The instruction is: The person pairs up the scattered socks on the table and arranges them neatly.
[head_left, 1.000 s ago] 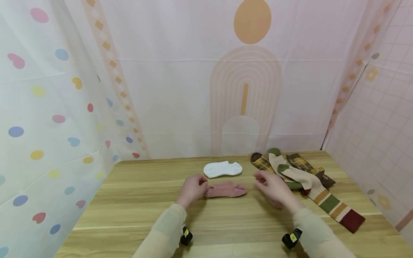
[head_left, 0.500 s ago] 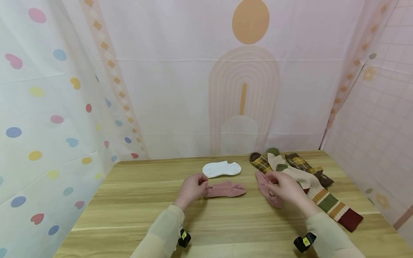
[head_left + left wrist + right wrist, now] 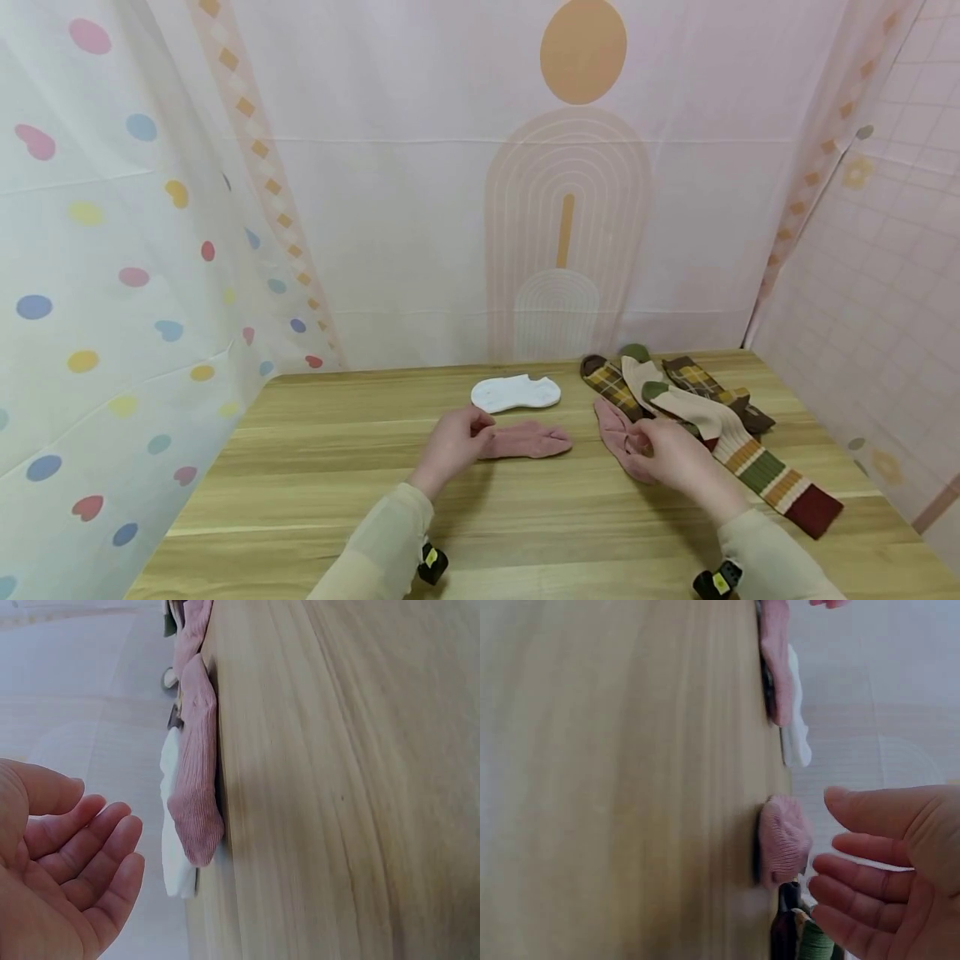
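Observation:
Two pink socks lie on the wooden table. One pink sock (image 3: 528, 440) is stretched sideways in the middle, and my left hand (image 3: 452, 446) hovers by its left end with relaxed, bent fingers. In the left wrist view that hand (image 3: 71, 862) holds nothing, and a gap separates it from the sock (image 3: 199, 761). The other pink sock (image 3: 618, 442) lies slanted at the right; above it is my right hand (image 3: 678, 462). The right wrist view shows this hand (image 3: 892, 870) with loosely bent fingers, apart from the sock (image 3: 784, 841).
A white sock (image 3: 516, 392) lies behind the middle pink one. At the right, several patterned socks overlap, among them a striped sock (image 3: 765, 468) and a brown and yellow plaid sock (image 3: 611, 383). Patterned cloth (image 3: 412, 208) hangs along the table's back edge.
The right hand has shifted right and let go of the slanted pink sock, which now lies by the patterned socks. The left hand has moved slightly right.

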### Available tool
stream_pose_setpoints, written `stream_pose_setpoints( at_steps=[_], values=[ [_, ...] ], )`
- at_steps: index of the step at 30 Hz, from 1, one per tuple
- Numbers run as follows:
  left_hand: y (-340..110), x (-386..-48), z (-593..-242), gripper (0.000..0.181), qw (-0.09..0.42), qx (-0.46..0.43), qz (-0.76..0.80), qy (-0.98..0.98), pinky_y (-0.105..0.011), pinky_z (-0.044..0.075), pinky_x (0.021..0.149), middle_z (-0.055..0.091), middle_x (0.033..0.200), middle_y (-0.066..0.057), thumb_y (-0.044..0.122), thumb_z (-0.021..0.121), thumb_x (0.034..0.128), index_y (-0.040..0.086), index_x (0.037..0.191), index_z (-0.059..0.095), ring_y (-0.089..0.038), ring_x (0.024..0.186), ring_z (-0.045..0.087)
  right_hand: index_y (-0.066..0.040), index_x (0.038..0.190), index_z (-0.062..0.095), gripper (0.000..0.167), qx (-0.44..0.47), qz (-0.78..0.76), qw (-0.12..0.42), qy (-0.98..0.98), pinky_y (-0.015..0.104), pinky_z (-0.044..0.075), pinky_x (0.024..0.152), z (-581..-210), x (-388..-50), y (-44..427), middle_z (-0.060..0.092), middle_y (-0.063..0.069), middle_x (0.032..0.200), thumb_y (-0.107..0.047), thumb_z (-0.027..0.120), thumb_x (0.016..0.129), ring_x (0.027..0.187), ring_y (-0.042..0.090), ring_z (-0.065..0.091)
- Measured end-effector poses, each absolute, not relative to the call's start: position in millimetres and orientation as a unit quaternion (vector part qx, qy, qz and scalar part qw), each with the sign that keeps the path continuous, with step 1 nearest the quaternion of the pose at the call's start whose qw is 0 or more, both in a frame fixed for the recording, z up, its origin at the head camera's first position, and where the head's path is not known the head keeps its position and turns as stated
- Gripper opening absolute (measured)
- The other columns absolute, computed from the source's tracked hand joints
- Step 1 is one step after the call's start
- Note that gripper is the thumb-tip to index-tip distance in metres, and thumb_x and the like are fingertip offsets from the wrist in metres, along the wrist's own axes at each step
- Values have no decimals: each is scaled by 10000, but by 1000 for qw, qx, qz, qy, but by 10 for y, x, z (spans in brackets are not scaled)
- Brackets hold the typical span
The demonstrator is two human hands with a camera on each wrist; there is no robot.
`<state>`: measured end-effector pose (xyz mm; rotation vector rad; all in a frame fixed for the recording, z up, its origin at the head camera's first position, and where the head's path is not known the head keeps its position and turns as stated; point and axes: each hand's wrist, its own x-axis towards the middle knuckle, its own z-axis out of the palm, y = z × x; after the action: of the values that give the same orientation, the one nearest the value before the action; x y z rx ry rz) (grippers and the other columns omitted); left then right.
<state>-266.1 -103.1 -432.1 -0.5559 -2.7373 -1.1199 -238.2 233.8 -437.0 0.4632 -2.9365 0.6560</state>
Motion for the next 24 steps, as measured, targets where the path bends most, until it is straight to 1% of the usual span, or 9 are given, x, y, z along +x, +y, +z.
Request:
stream_pose_setpoints(
  at_steps=[3, 6, 10, 16, 17, 19, 22, 24],
  values=[
    [-1006, -2643, -4321, 103, 70, -193, -366, -908, -408, 534, 794, 695, 938, -67, 62, 666, 922, 14, 1002, 710, -231, 874, 644, -31, 987, 650, 240, 139, 202, 50, -968, 369, 478, 660, -4408, -2364, 2333, 586, 4, 817, -167, 779, 837, 742, 169, 546],
    [-974, -2619, -4307, 100, 76, -200, -364, -907, -409, 531, 794, 692, 934, -70, 59, 670, 913, 15, 994, 709, -239, 871, 643, -57, 916, 635, 195, 134, 186, 59, -972, 347, 422, 609, -4443, -2341, 2321, 527, -3, 750, -176, 769, 836, 677, 156, 477],
    [-921, -2587, -4287, 100, 78, -206, -359, -907, -407, 529, 791, 689, 923, -65, 58, 676, 905, 17, 990, 708, -238, 864, 643, -94, 849, 616, 170, 140, 174, 62, -973, 337, 406, 583, -4462, -2315, 2299, 511, -11, 727, -151, 775, 826, 653, 147, 467],
    [-847, -2569, -4286, 101, 66, -205, -362, -907, -400, 533, 797, 697, 929, -60, 58, 676, 913, 18, 1001, 706, -231, 874, 647, -114, 784, 584, 237, 143, 154, 72, -975, 331, 410, 568, -4501, -2287, 2281, 480, -4, 725, -146, 818, 798, 633, 149, 463],
    [-835, -2566, -4289, 100, 64, -205, -364, -906, -400, 534, 799, 697, 930, -60, 59, 676, 914, 19, 1001, 705, -230, 876, 647, -114, 781, 586, 237, 143, 150, 75, -976, 331, 413, 567, -4508, -2285, 2279, 476, -4, 722, -142, 821, 796, 630, 152, 466],
    [-811, -2561, -4289, 104, 62, -204, -366, -906, -404, 533, 806, 699, 934, -61, 64, 674, 917, 19, 1006, 705, -232, 881, 648, -112, 786, 610, 211, 143, 142, 83, -976, 338, 442, 582, -4526, -2286, 2277, 494, -3, 727, -121, 820, 793, 651, 171, 521],
    [-778, -2557, -4296, 111, 60, -207, -370, -904, -407, 533, 810, 700, 938, -61, 71, 674, 919, 16, 1011, 704, -231, 886, 648, -99, 818, 666, 137, 148, 135, 98, -975, 368, 508, 630, -4544, -2284, 2269, 560, 9, 760, -67, 798, 798, 734, 245, 622],
    [-755, -2557, -4305, 111, 63, -212, -369, -903, -401, 534, 807, 703, 934, -61, 80, 677, 920, 16, 1005, 705, -227, 883, 651, -98, 839, 698, 111, 150, 135, 106, -974, 386, 534, 658, -4548, -2281, 2264, 601, 21, 785, -31, 779, 803, 782, 281, 653]
  ],
)
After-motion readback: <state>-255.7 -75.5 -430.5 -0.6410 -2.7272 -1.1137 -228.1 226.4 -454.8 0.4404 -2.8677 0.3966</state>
